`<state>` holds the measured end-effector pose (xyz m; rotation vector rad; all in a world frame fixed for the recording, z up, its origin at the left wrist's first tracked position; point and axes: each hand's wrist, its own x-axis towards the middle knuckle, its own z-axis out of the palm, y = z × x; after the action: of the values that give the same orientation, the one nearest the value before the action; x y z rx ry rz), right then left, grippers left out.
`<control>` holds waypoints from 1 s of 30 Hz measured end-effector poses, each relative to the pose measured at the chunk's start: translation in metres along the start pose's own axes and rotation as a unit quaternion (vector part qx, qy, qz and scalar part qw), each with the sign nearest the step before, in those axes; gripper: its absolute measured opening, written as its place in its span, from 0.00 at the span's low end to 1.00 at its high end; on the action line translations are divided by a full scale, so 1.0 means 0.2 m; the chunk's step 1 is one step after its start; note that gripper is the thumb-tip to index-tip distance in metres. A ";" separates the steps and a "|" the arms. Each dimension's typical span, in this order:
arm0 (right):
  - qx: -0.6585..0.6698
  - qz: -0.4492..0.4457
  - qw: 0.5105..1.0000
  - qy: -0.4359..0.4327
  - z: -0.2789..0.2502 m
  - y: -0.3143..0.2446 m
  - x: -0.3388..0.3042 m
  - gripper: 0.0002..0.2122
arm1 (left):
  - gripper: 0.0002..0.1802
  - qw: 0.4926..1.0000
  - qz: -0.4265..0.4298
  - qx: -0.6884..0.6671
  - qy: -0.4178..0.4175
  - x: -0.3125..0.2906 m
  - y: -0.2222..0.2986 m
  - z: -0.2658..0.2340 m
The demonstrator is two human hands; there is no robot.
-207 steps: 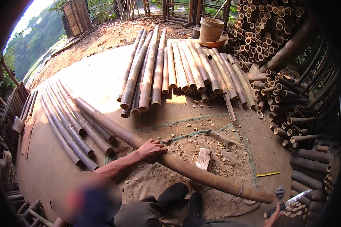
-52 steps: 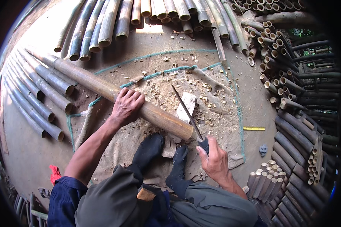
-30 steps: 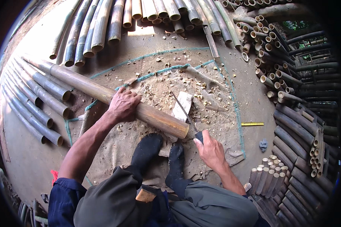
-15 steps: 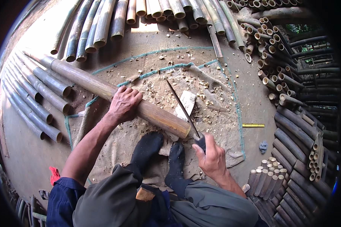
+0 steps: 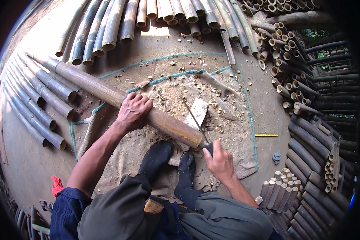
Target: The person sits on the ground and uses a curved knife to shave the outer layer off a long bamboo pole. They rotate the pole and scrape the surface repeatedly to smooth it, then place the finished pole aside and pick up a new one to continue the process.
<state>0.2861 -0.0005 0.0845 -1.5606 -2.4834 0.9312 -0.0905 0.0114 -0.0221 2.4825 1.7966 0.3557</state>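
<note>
A thick brown bamboo pole (image 5: 170,126) slants from the upper left to just in front of my feet. My left hand (image 5: 134,110) is wrapped over it, some way back from its near cut end. In my right hand (image 5: 219,161) is the dark handle of a long, narrow-bladed tool (image 5: 193,115), its blade pointing up and away. The blade lies close beside the pole's cut end; whether it touches cannot be told. A pale, flat-faced block (image 5: 197,111) sits on the cloth behind the blade. My feet, in dark socks (image 5: 186,170), are under the pole's near end.
Pale chips lie over a ground cloth (image 5: 232,148) with green edging. Long bamboo poles (image 5: 118,28) stand in rows ahead and at left (image 5: 54,102). Cut bamboo tubes (image 5: 282,192) are stacked at right. A yellow measuring strip (image 5: 267,135) and a red cloth (image 5: 57,186) lie farther out.
My right hand has shifted slightly left and up, and the tool's blade has turned and looks shorter. My left hand stays on the pole. The whole view has shifted a little.
</note>
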 end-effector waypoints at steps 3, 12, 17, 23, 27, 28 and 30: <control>-0.140 0.051 0.987 -0.065 0.00 -0.03 0.00 0.14 | 0.13 1.000 0.008 -0.001 0.015 -0.03 0.02 0.02; -0.166 0.077 0.980 -0.073 0.03 0.05 0.02 0.15 | 0.13 1.000 0.005 0.007 0.018 -0.01 0.00 0.01; -0.076 0.026 0.996 -0.038 -0.11 -0.09 0.01 0.15 | 0.14 1.000 -0.003 0.013 0.024 -0.04 -0.01 0.02; -0.018 -0.029 0.999 0.032 0.02 0.07 -0.06 0.16 | 0.21 0.994 0.017 0.036 0.102 -0.04 0.01 0.06; -0.124 0.084 0.983 -0.103 -0.07 0.12 0.01 0.16 | 0.21 0.995 0.014 0.034 0.092 -0.06 0.02 0.06; -0.075 0.084 0.991 -0.077 -0.09 0.05 0.00 0.15 | 0.21 0.993 0.013 0.046 0.105 -0.08 0.01 0.06; 0.005 -0.009 1.000 0.001 -0.18 -0.15 -0.02 0.15 | 0.22 0.991 -0.003 0.052 0.127 -0.12 0.01 0.11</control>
<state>0.2763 0.0028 0.1306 -1.5321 -2.4824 0.9372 -0.0919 -0.0102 -0.0462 2.6024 1.9610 0.6175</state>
